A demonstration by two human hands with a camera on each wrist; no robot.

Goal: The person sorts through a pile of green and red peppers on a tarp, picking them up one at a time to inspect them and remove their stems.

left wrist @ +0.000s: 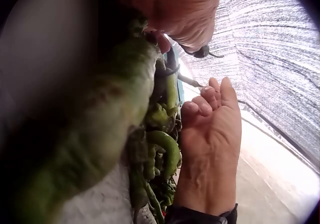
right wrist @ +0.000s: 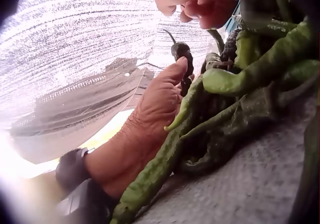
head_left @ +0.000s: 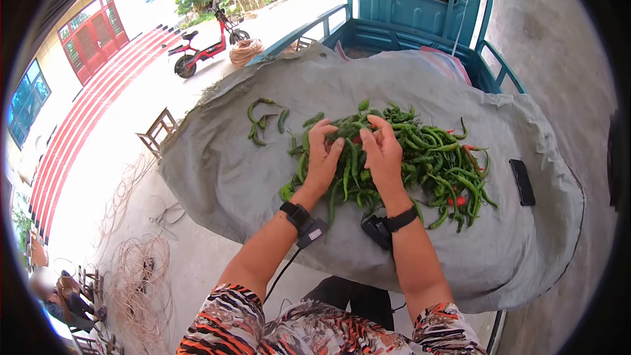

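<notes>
A heap of long green peppers point(head_left: 420, 151), with a few red ones among them, lies on a grey cloth. My left hand point(head_left: 323, 158) is over the heap's left part. In the right wrist view the left hand point(right wrist: 155, 99) pinches a dark, wrinkled green pepper point(right wrist: 181, 51) between thumb and fingers, its stem pointing up. My right hand point(head_left: 384, 158) is beside it over the heap, palm turned inward. In the left wrist view the right hand point(left wrist: 212, 129) has loosely bent fingers, with nothing visible in them. A blurred green pepper point(left wrist: 100, 109) fills the left wrist view's foreground.
A few separate peppers point(head_left: 259, 121) lie left of the heap. A black phone point(head_left: 522, 183) rests to the right on the grey cloth point(head_left: 217, 177). Behind stands a blue cargo vehicle point(head_left: 427, 0). A stool point(head_left: 158, 130) and a red scooter point(head_left: 207, 46) are on the left.
</notes>
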